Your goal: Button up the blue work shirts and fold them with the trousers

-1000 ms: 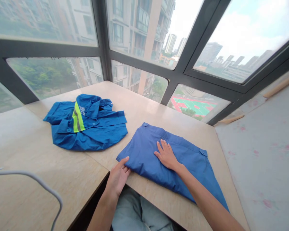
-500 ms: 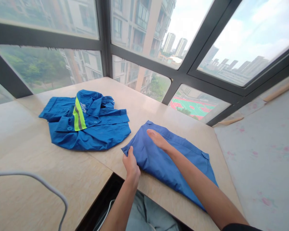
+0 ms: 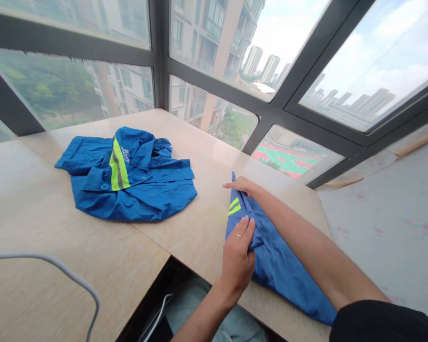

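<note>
A blue garment point(image 3: 288, 280) lies on the tabletop with its left end folded over. A yellow-green and grey reflective stripe point(image 3: 234, 206) shows on the turned part. My left hand point(image 3: 238, 254), with a ring on one finger, grips the near edge of that fold, its thumb hidden. At the far end of the fold rests my right hand point(image 3: 243, 185), one finger stretched out to the left; its other fingers are partly hidden. Further left is a blue work jacket point(image 3: 135, 190), bunched loosely, with buttons and a reflective stripe, untouched by either hand.
Pale tabletop point(image 3: 74, 256) surrounds both garments, with a dark recess point(image 3: 157, 285) at its front edge. A white cable point(image 3: 67, 270) curves over the left front. Windows point(image 3: 214, 104) border the far side, and a floral-patterned surface point(image 3: 388, 228) stands at right.
The left end of the near garment has been turned over to the right, bringing its reflective stripe into view. My left hand has moved right with the edge; my right hand has shifted slightly farther away.
</note>
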Demonstrator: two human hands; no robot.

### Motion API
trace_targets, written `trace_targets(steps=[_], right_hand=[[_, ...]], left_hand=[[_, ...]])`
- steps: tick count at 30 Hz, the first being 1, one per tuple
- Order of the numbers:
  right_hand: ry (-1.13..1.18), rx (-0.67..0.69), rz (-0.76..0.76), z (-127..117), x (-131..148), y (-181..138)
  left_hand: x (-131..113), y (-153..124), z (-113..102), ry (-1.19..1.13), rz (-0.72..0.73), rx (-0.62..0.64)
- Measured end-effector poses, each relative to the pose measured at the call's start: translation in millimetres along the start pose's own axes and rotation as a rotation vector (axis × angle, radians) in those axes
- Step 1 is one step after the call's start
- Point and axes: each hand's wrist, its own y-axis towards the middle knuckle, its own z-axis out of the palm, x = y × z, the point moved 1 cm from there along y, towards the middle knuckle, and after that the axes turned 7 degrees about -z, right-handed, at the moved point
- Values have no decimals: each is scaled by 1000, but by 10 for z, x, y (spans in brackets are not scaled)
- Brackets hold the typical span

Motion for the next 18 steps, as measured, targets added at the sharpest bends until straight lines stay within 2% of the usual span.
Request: trace_targets(steps=[3, 5, 7, 9, 11, 12, 14, 16, 18], right_hand=[[-51, -35, 2, -26, 69, 56], [-67, -48, 0, -25, 117, 54], [-56, -53, -16, -25, 176, 16], [-2, -51, -48, -47, 251, -53], [91, -47, -92, -107, 336, -138], [142, -48, -113, -156, 374, -181], [237, -61, -153, -295, 417, -262], [351, -79, -198, -474, 384, -330], [460, -94, -216, -659, 252, -386]], left_hand=[[30, -129, 6, 17, 66, 57], [34, -214, -60, -43, 29, 29], [-13, -260, -193, -129, -74, -78], [-133, -244, -368, -200, -182, -236], [-317, -165, -533, -229, -204, -340], [-419, -111, -591, -237, -189, -340], [-604, -1, -636, -251, -141, -271], [-728, 78, -569, -200, -63, -110], [-767, 106, -409, -63, 26, 83]])
